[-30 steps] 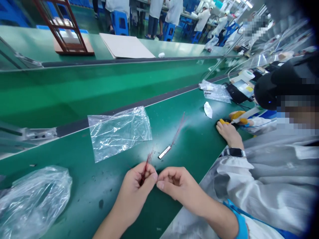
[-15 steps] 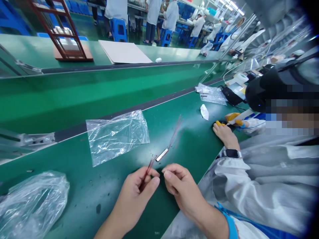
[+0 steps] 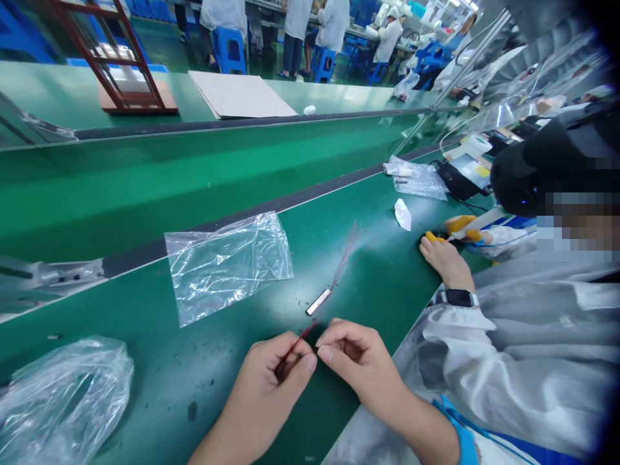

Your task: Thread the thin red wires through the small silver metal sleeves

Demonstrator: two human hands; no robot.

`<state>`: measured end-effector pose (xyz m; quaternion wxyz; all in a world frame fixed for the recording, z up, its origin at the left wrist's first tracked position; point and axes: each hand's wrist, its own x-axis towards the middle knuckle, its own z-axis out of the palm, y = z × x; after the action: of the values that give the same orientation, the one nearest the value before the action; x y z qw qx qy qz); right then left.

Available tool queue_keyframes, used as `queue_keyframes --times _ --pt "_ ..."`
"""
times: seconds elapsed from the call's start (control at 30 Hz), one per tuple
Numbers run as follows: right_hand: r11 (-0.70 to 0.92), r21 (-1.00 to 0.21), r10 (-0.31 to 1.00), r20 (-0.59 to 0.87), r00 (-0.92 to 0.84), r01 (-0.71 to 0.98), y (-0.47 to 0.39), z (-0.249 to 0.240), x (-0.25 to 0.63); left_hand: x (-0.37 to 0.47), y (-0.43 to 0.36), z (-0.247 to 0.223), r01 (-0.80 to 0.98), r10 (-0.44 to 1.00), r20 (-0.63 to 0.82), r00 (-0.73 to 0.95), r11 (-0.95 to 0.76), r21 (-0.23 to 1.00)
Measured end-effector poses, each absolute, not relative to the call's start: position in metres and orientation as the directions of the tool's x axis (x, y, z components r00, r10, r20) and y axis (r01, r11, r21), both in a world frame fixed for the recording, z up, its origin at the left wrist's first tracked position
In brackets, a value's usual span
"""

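My left hand (image 3: 268, 384) is closed around a thin bundle of dark red wires (image 3: 304, 335), whose ends stick up past the fingers. Close beside its fingertips, my right hand (image 3: 361, 361) is closed in a pinch; whatever lies between its finger and thumb is too small to make out. Just beyond both hands a small white strip with a dark edge (image 3: 318, 302) lies on the green table (image 3: 232, 349). Fine red wires (image 3: 345, 257) run from its far end, away from me.
A flat clear plastic bag (image 3: 227, 268) lies ahead on the left, and a crumpled clear bag (image 3: 72, 394) nearer on the left. A white scrap (image 3: 402, 215) sits to the right. Close on my right is a co-worker's arm with a watch (image 3: 459, 298). A green trough runs beyond the table edge.
Both hands have shifted slightly right, staying close together. The wire ends in my left hand now lean further right and look more tightly gathered.
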<state>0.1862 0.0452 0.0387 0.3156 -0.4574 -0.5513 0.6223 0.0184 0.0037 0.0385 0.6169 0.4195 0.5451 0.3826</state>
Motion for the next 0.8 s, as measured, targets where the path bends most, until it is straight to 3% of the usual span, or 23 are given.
queue_keyframes --times 0.53,0.67,0.8 --pt "0.002 -0.977 0.866 -0.104 -0.489 0.211 0.050 0.044 0.189 0.019 0.004 0.038 0.033 0.930 -0.345 0.127 0.343 0.939" --pt "0.046 -0.955 0.918 -0.075 -0.390 0.293 0.062 0.039 0.196 0.016 0.002 0.037 -0.086 0.908 -0.418 0.018 0.417 0.905" --pt "0.082 -0.906 0.976 -0.011 -0.216 0.416 0.078 0.024 0.203 0.008 0.000 0.032 -0.388 0.834 -0.540 -0.113 0.463 0.797"
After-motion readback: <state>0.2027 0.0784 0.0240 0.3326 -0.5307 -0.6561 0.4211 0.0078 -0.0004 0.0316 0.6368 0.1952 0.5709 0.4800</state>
